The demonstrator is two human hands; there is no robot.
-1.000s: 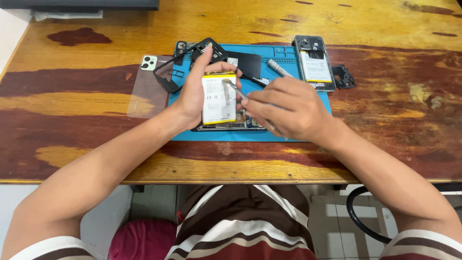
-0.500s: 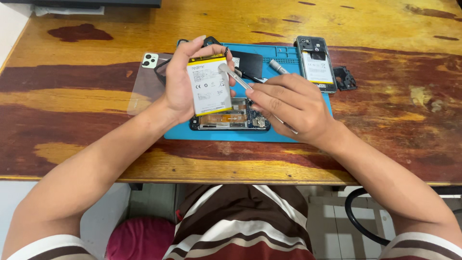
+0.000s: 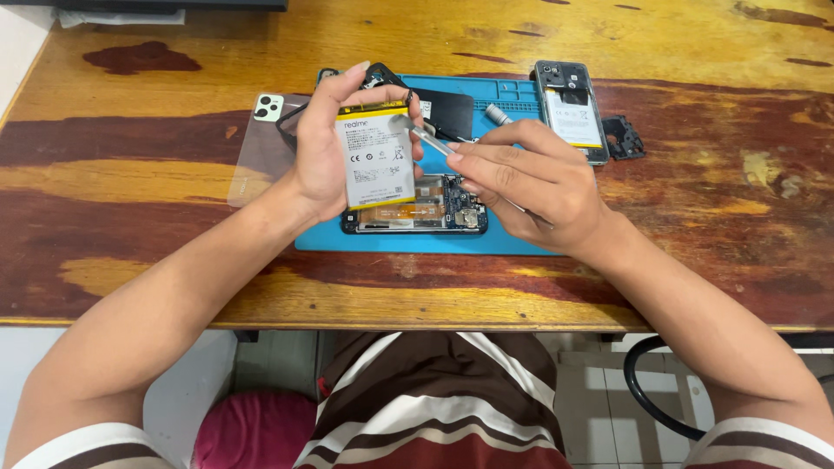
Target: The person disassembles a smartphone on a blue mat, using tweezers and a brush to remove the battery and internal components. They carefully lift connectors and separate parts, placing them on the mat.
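Note:
My left hand (image 3: 323, 156) holds a flat white phone battery with a yellow edge (image 3: 375, 158), lifted upright above an opened phone (image 3: 430, 213) whose circuit board shows. My right hand (image 3: 530, 178) grips a thin metal tool (image 3: 421, 135); its tip rests against the battery's upper right corner. The opened phone lies on a blue work mat (image 3: 508, 239) on the wooden table (image 3: 130, 174).
A second opened phone with a white battery (image 3: 571, 108) lies at the mat's far right, a small black part (image 3: 624, 137) beside it. A clear phone cover with a camera block (image 3: 261, 143) lies left of the mat. A black panel (image 3: 450, 113) sits behind the battery.
My left hand has lifted the battery up off the opened phone and tilted it upright. My right hand followed with the metal tool against the battery's top.

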